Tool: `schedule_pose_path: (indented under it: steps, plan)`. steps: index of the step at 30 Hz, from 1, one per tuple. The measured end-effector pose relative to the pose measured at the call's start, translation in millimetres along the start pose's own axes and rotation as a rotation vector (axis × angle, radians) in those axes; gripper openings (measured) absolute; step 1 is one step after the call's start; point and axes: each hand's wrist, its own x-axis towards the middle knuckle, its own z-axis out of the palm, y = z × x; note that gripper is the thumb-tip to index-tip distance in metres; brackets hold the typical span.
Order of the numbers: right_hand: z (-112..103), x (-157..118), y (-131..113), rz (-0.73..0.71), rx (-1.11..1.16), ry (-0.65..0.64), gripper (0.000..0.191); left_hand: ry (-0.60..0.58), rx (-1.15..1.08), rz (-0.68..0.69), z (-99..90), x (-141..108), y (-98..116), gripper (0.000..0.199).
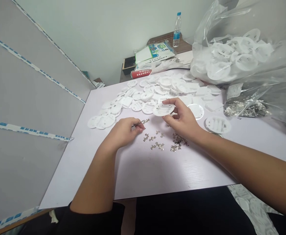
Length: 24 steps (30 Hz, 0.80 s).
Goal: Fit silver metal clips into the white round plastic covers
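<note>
My right hand [180,116] grips a round white plastic disc [162,110] by its right edge, raised above the table and tilted. My left hand [128,130] is closed around thin metal tweezers [138,123], mostly hidden by the fingers. Their tip points at small silvery metal pieces [146,121] beside the fingertips. More of these cross-like pieces [157,146] lie scattered on the table between my hands. A denser heap [178,139] of them sits below my right wrist.
A wide pile of white discs [146,95] covers the table's back. One disc [217,125] lies at right. Clear bags hold more discs [243,54] and metal pieces [247,107]. A water bottle [177,30] stands behind; a grey partition [35,81] rises at left.
</note>
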Motion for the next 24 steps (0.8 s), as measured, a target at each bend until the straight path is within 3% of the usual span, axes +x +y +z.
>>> schedule_pose_path:
  steps: [3,10,24]
  plan:
    - [0.7,-0.1,3.2,-0.020,-0.001,0.000,0.042,-0.008,0.016,-0.070,2.8,1.0,0.0,0.014]
    - [1.2,0.3,6.1,-0.031,0.029,0.008,0.047,0.159,0.075,-0.132,12.8,7.8,-0.8,0.012]
    - [1.9,0.2,3.2,-0.046,0.014,0.008,0.043,0.118,0.101,-0.061,20.5,10.3,-3.8,0.009]
